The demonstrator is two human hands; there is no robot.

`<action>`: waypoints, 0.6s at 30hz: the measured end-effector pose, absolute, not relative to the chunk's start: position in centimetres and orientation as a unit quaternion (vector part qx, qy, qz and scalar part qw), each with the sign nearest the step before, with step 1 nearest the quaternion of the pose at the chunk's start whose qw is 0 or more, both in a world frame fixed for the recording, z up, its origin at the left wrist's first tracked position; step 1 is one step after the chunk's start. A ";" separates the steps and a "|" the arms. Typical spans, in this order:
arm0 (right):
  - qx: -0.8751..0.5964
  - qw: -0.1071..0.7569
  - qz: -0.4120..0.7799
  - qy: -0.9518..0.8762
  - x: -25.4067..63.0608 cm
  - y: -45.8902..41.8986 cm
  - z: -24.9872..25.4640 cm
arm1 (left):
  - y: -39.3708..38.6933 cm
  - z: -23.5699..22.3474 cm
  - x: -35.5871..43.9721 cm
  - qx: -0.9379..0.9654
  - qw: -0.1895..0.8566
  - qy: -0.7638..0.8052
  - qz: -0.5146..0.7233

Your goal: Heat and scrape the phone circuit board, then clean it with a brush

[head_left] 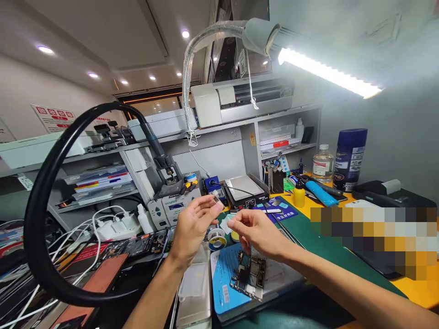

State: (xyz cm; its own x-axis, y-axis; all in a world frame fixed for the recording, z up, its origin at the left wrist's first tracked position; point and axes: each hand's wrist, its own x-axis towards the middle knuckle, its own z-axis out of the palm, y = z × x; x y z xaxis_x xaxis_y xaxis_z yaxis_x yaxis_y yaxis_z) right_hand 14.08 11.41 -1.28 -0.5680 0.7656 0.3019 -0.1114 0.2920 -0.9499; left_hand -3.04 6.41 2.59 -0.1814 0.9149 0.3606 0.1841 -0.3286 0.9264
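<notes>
My left hand [192, 228] is raised above the bench and pinches a small flat metallic chip [216, 201] between thumb and fingertips. My right hand [255, 230] hovers beside it with fingers curled and pinched near the chip; what it holds, if anything, is too small to make out. Below the right hand a phone circuit board [248, 274] lies on a blue mat [222, 274]. A solder wire spool [216, 238] sits just behind the hands.
A thick black hose [37, 214] loops at the left. A soldering station [173, 205], a hot plate [247, 189], white chargers and cables [109, 226], opened phones [144, 244], bottles [322, 164], a blue spray can [350, 157] and a lit lamp [325, 73] surround the green mat [308, 242].
</notes>
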 end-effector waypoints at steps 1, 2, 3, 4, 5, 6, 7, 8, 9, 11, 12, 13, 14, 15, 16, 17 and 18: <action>-0.236 0.404 0.542 -0.698 14.2 11.4 -1.3 | 6.7 2.6 -3.1 0.568 0.294 0.499 0.584; -0.237 0.409 0.537 -0.699 14.3 11.4 -1.3 | 7.0 2.6 -3.3 0.576 0.280 0.507 0.577; -0.237 0.415 0.531 -0.700 14.4 11.5 -1.3 | 7.2 2.5 -3.4 0.583 0.267 0.515 0.568; -0.237 0.420 0.525 -0.701 14.5 11.5 -1.3 | 7.3 2.3 -3.6 0.590 0.256 0.522 0.559; -0.236 0.425 0.520 -0.702 14.5 11.5 -1.3 | 7.5 2.1 -3.7 0.598 0.247 0.528 0.550; -0.235 0.430 0.515 -0.704 14.6 11.5 -1.3 | 7.6 1.8 -3.8 0.605 0.240 0.533 0.541; -0.235 0.433 0.510 -0.705 14.7 11.5 -1.2 | 7.6 1.4 -4.0 0.613 0.236 0.535 0.531; -0.234 0.436 0.506 -0.706 14.8 11.4 -1.2 | 7.6 1.1 -4.0 0.621 0.234 0.536 0.522; -0.233 0.438 0.504 -0.707 14.9 11.3 -1.1 | 7.6 0.8 -4.1 0.629 0.236 0.535 0.512; -0.231 0.442 0.502 -0.707 15.1 11.2 -0.9 | 7.6 0.4 -4.3 0.645 0.241 0.530 0.495; -0.229 0.444 0.502 -0.706 15.2 11.1 -0.7 | 7.5 0.2 -4.3 0.652 0.243 0.526 0.488; -0.226 0.446 0.503 -0.705 15.4 11.0 -0.5 | 7.4 0.1 -4.4 0.660 0.244 0.522 0.482; -0.224 0.447 0.504 -0.704 15.5 10.9 -0.3 | 7.3 0.1 -4.4 0.667 0.242 0.518 0.478; -0.221 0.449 0.505 -0.703 15.7 10.8 -0.1 | 7.1 0.1 -4.4 0.673 0.237 0.515 0.475; -0.218 0.451 0.506 -0.702 15.9 10.7 0.1 | 6.9 0.2 -4.4 0.679 0.230 0.513 0.473; -0.216 0.454 0.508 -0.700 16.0 10.7 0.3 | 6.6 0.3 -4.3 0.684 0.222 0.511 0.471; -0.214 0.457 0.509 -0.697 16.2 10.7 0.5 | 6.4 0.4 -4.2 0.690 0.213 0.510 0.468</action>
